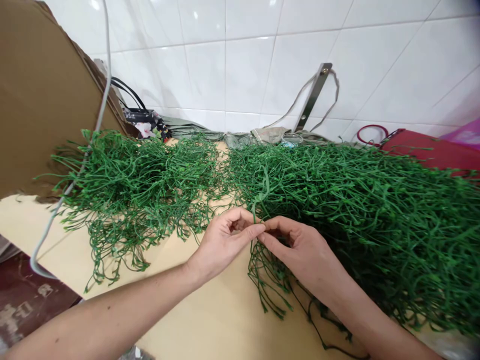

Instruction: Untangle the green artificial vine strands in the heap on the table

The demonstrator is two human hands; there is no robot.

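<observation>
Forearms [112, 311] nearest, our left hand [221, 240] and right hand [300, 245] pinch a green strand [266, 184] between them, probably light, bendy, best held mid-length.

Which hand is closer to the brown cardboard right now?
Left. The left hand sits right of the brown cardboard and closer to the camera; the right hand is farther right, beside the left hand.
</observation>
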